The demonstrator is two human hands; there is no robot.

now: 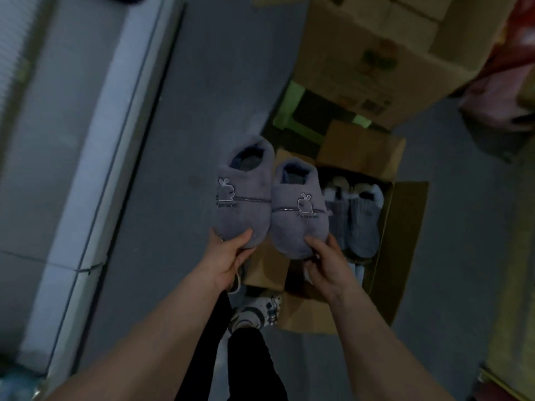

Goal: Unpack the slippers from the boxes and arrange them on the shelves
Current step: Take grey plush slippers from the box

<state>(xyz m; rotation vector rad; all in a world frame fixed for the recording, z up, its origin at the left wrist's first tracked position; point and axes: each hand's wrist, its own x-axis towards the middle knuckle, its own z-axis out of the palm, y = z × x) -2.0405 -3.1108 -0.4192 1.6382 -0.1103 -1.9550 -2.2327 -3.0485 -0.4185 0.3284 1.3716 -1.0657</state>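
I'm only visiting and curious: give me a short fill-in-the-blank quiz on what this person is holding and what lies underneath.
The left hand and the right hand hold ____ grey slipper each.
Both held slippers carry a small ____ emblem.
The open box holding more slippers is made of ____.
Missing words: one; rabbit; cardboard.

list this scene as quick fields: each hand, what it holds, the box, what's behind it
left hand: grips the toe of a grey rabbit-logo slipper
right hand: grips the toe of the matching slipper
pair: side by side, openings facing away
open cardboard box: on the floor, holds blue-grey slippers
behind: larger cardboard box, green stool
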